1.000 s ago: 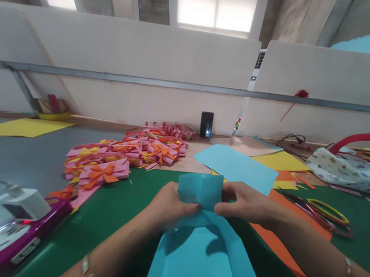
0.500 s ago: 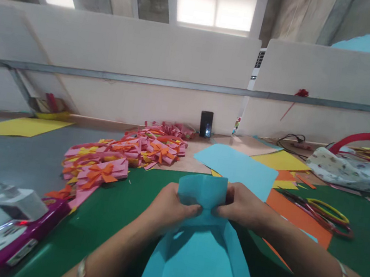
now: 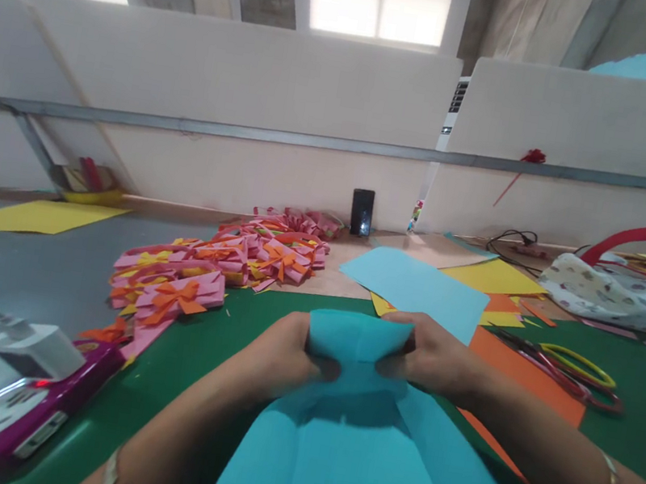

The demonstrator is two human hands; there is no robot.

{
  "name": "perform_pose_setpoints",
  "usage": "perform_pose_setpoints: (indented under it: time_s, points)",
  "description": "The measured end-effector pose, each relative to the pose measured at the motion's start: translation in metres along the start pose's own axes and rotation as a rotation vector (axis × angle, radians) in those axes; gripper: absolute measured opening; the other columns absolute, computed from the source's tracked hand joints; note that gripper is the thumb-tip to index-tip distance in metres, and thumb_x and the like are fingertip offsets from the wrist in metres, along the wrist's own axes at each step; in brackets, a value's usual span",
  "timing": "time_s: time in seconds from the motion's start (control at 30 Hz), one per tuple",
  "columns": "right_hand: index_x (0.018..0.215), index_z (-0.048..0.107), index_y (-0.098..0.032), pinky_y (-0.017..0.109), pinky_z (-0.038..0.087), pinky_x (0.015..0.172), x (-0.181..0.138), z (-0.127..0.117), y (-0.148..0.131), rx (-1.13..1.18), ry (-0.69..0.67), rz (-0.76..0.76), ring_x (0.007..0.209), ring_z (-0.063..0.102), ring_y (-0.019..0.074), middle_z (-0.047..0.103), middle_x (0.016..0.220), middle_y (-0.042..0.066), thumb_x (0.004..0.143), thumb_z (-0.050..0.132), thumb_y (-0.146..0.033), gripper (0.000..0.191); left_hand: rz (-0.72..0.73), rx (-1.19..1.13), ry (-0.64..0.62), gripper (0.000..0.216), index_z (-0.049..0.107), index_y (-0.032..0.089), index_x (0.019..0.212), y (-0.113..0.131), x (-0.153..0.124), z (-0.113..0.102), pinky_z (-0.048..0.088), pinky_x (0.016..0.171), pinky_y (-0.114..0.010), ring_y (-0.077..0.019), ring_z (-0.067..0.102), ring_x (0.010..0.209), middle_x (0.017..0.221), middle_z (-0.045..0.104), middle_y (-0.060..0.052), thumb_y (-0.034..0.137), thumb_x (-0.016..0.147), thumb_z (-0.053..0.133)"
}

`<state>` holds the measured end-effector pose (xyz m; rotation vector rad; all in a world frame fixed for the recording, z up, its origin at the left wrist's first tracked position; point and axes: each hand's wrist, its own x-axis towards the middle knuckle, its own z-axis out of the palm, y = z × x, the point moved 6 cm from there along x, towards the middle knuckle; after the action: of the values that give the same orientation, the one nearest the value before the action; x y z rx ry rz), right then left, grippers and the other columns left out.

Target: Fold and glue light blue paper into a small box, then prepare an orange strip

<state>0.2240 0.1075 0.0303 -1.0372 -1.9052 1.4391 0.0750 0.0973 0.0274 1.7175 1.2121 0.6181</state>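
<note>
Both the left hand (image 3: 288, 353) and right hand (image 3: 437, 355) pinched the blue sheet (image 3: 355, 464) at opposite edges of its folded end, presumably to control it. Its creased body spread nearward of the fingers; scissors (image 3: 559, 378) lay right of them, apparently within reach.

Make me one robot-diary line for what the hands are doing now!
left hand: gripping creased blue paper | right hand: gripping same paper | rightward: scissors
</note>
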Motion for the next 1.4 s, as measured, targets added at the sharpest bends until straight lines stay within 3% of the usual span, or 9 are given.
perform_pose_setpoints:
  time_s: [0.17, 0.4, 0.57, 0.73, 0.9, 1.07, 1.2, 1.3, 1.4]
  points:
    - [0.064, 0.046, -0.017, 0.018, 0.025, 0.046, 0.001, -0.003, 0.004, -0.115, -0.019, -0.006, 0.051, 0.036, 0.0061, 0.043, 0.056, -0.007, 0.060, 0.057, -0.009, 0.014, -0.088, 0.029, -0.010, 0.013, 0.048, 0.018, 0.064, -0.002, -0.003, 0.001, 0.027, 0.043, -0.019, -0.0070, 0.036, 0.049, 0.052, 0.042, 0.008, 0.020, 0.061, 0.060]
    - [0.064, 0.047, -0.017, 0.018, 0.027, 0.046, 0.000, -0.004, -0.001, -0.318, 0.013, -0.102, 0.053, 0.038, 0.0067, 0.044, 0.057, -0.006, 0.061, 0.056, -0.010, 0.012, -0.012, 0.043, -0.155, 0.005, 0.050, 0.017, 0.069, 0.008, -0.008, 0.005, 0.029, 0.046, -0.019, -0.0074, 0.040, 0.054, 0.058, 0.047, 0.006, 0.015, 0.067, 0.054]
    - [0.067, 0.047, -0.017, 0.021, 0.036, 0.055, -0.005, 0.001, -0.012, -0.465, -0.009, -0.208, 0.062, 0.047, 0.0100, 0.055, 0.069, -0.002, 0.063, 0.059, -0.012, 0.013, 0.054, -0.021, -0.136, 0.010, 0.046, 0.017, 0.065, 0.005, -0.006, 0.004, 0.028, 0.047, -0.019, -0.0063, 0.038, 0.054, 0.057, 0.045, 0.007, 0.012, 0.067, 0.055]
    - [0.066, 0.049, -0.016, 0.019, 0.033, 0.053, -0.004, 0.005, -0.010, -0.463, -0.096, -0.261, 0.058, 0.041, 0.0076, 0.049, 0.062, -0.006, 0.064, 0.055, -0.006, 0.013, 0.006, -0.065, -0.169, 0.009, 0.054, 0.016, 0.070, -0.003, -0.001, 0.009, 0.036, 0.054, -0.021, -0.0097, 0.049, 0.061, 0.066, 0.056, 0.003, 0.009, 0.064, 0.056]
    - [0.069, 0.059, -0.015, 0.018, 0.037, 0.057, -0.002, 0.009, -0.005, -0.509, -0.132, -0.213, 0.062, 0.048, 0.0079, 0.058, 0.066, -0.004, 0.065, 0.055, -0.002, 0.014, -0.031, 0.053, -0.277, 0.018, 0.063, 0.015, 0.077, 0.001, -0.005, 0.010, 0.041, 0.063, -0.023, -0.0133, 0.054, 0.070, 0.076, 0.062, -0.001, 0.009, 0.065, 0.051]
    - [0.070, 0.062, -0.017, 0.018, 0.035, 0.055, -0.002, 0.010, -0.003, -0.648, -0.120, -0.238, 0.060, 0.048, 0.0079, 0.058, 0.064, -0.005, 0.062, 0.051, 0.002, 0.024, -0.033, 0.173, -0.394, 0.034, 0.068, 0.019, 0.095, 0.009, -0.014, 0.004, 0.038, 0.057, -0.022, -0.0122, 0.051, 0.066, 0.077, 0.062, 0.001, 0.012, 0.068, 0.048]
    - [0.075, 0.064, -0.019, 0.019, 0.037, 0.058, -0.003, 0.010, -0.001, -0.705, -0.130, -0.255, 0.062, 0.050, 0.0087, 0.060, 0.069, -0.004, 0.061, 0.048, 0.002, 0.030, -0.066, 0.171, -0.328, 0.028, 0.071, 0.019, 0.090, 0.010, -0.015, -0.002, 0.038, 0.061, -0.022, -0.0144, 0.053, 0.072, 0.083, 0.065, -0.001, 0.022, 0.072, 0.051]
    - [0.076, 0.064, -0.019, 0.019, 0.037, 0.059, -0.004, 0.012, -0.003, -0.729, -0.150, -0.257, 0.063, 0.051, 0.0087, 0.061, 0.070, -0.004, 0.062, 0.048, 0.002, 0.030, -0.134, 0.178, -0.241, 0.024, 0.069, 0.015, 0.077, 0.003, -0.008, 0.002, 0.037, 0.056, -0.022, -0.0144, 0.053, 0.066, 0.072, 0.062, -0.002, 0.034, 0.071, 0.056]
    - [0.077, 0.064, -0.019, 0.019, 0.037, 0.059, -0.006, 0.012, -0.005, -0.745, -0.183, -0.220, 0.064, 0.051, 0.0092, 0.062, 0.072, -0.004, 0.062, 0.049, 0.001, 0.030, -0.182, 0.248, -0.177, 0.019, 0.064, 0.015, 0.071, -0.003, 0.000, 0.010, 0.035, 0.052, -0.022, -0.0132, 0.050, 0.061, 0.065, 0.057, 0.001, 0.032, 0.064, 0.064]
